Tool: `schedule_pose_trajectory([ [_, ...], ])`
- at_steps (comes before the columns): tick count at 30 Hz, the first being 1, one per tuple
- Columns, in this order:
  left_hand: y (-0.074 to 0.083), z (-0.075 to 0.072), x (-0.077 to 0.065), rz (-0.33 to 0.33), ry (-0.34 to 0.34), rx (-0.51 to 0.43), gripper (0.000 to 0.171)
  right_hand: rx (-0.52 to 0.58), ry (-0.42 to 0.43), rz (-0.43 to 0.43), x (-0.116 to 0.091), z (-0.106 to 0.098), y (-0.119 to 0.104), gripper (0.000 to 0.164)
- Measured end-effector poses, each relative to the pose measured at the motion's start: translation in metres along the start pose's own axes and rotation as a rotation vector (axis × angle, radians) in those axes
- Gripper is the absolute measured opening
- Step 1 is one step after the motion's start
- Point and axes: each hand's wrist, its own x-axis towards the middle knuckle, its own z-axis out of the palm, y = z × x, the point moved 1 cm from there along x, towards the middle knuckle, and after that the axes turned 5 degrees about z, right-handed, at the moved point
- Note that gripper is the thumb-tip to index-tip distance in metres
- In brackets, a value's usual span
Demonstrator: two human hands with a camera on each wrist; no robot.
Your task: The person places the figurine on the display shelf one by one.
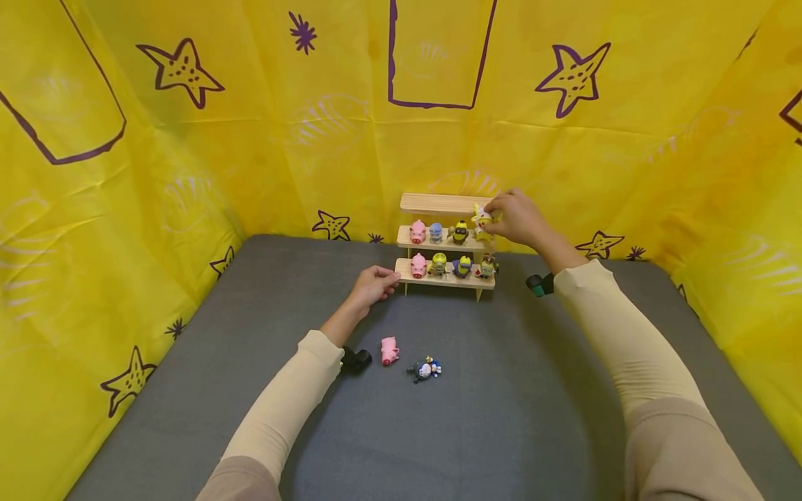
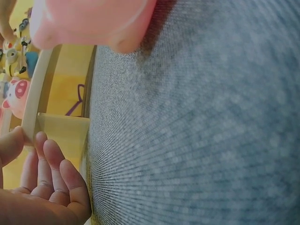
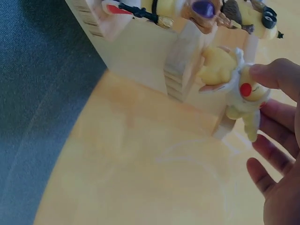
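Note:
A three-tier wooden display stand (image 1: pixel 446 203) stands at the back of the table. At the right end of its middle tier, my right hand (image 1: pixel 520 219) pinches a yellow figurine (image 3: pixel 248 89) with red cheeks and a white outfit between thumb and fingers. The figurine is upright in the head view, right at the board. With thumb and fingertips, my left hand (image 1: pixel 374 285) grips the left end of the bottom tier. Beside the yellow figurine on the middle tier are a pink pig (image 1: pixel 418 232), a blue figure (image 1: pixel 436 232) and a black-and-yellow figure (image 1: pixel 460 232).
The bottom tier bears another pink pig (image 1: pixel 418 265) and several yellow figurines (image 1: pixel 463 266). On the grey table (image 1: pixel 501 417), a pink pig (image 1: pixel 389 351) and a dark blue-and-white figurine (image 1: pixel 426 369) lie in front of the stand. Yellow patterned cloth (image 1: pixel 351 153) surrounds the table.

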Motion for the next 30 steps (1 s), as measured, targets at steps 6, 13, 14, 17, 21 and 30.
schedule_pose_trajectory([
  [6, 0.0, 0.001, 0.001, 0.009, -0.004, -0.015, 0.031, 0.027, 0.023, 0.017, 0.0, 0.0, 0.0, 0.04],
  [13, -0.001, 0.001, 0.001, 0.005, -0.002, -0.007, 0.032, 0.034, 0.03, 0.03, -0.003, 0.001, 0.003, 0.041],
  [14, -0.001, 0.001, 0.001, 0.003, -0.004, -0.004, 0.032, 0.034, 0.03, 0.031, -0.004, 0.001, 0.003, 0.042],
  [17, -0.002, 0.001, 0.0, -0.002, -0.007, 0.002, 0.032, 0.047, 0.03, 0.041, -0.006, 0.002, 0.004, 0.046],
  [21, -0.003, 0.002, 0.0, -0.004, -0.007, 0.004, 0.032, 0.082, 0.068, 0.06, -0.008, 0.0, 0.004, 0.047],
  [30, -0.001, 0.001, 0.002, -0.004, -0.006, 0.009, 0.032, 0.193, 0.235, 0.073, -0.024, -0.007, -0.011, 0.034],
])
